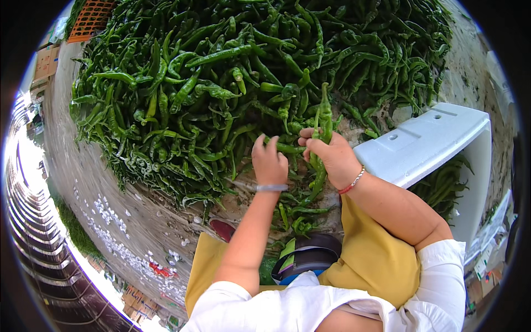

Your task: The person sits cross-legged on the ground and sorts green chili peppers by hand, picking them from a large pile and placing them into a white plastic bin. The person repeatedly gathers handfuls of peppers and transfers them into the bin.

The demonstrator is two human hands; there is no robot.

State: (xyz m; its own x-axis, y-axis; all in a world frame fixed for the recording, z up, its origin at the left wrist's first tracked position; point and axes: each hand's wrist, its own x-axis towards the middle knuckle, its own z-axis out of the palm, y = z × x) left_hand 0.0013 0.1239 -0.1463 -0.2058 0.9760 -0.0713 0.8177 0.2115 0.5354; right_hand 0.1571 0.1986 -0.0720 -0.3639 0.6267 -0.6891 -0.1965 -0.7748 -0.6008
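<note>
Long green chili peppers (207,95) lie in a large heap before me. My right hand (332,155), with a red and white cord bracelet at the wrist, is closed around several long green peppers (325,112), which stick out above and below the fist. To its left, my left hand (269,162), wearing a pale bangle, is raised at the near edge of the heap with its fingers bent and apart. A green pepper (288,147) lies between the two hands; whether the left fingertips touch it, I cannot tell. Loose peppers (309,211) lie on the ground below my hands.
At my right, a white foam box (419,143) holds green peppers (446,186). An orange plastic crate (89,20) stands at the far left of the heap. White scraps (112,216) litter the ground at left. Cardboard boxes (45,62) are farther off. A dark bag (311,253) sits between my knees.
</note>
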